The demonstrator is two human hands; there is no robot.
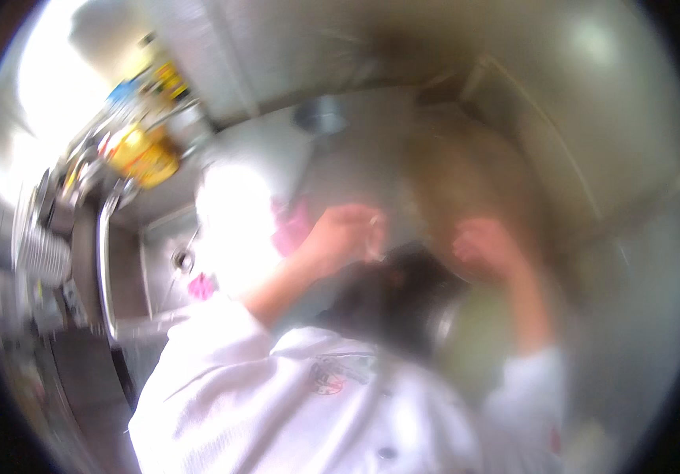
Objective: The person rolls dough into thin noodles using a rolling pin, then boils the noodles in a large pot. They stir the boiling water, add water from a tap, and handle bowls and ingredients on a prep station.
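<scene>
The view is hazy and blurred. My left hand (346,237), in a white sleeve, is before my chest with its fingers curled, a thin pale thing at the fingertips that I cannot make out. My right hand (485,246) is curled at the near edge of a large brownish round shape (470,166); whether it grips that edge cannot be told. Just left of my left hand lies a pink cloth (292,228). Below and between both hands is a dark, blurred area. A small metal bowl (320,115) stands farther back on the steel surface.
A steel sink basin (162,260) with a drain and a pink item (202,287) lies at left. Behind it stand a yellow container (144,157), bottles (171,80) and utensils. A ribbed metal rack or tray (46,255) is at far left. Metal walls rise behind and at right.
</scene>
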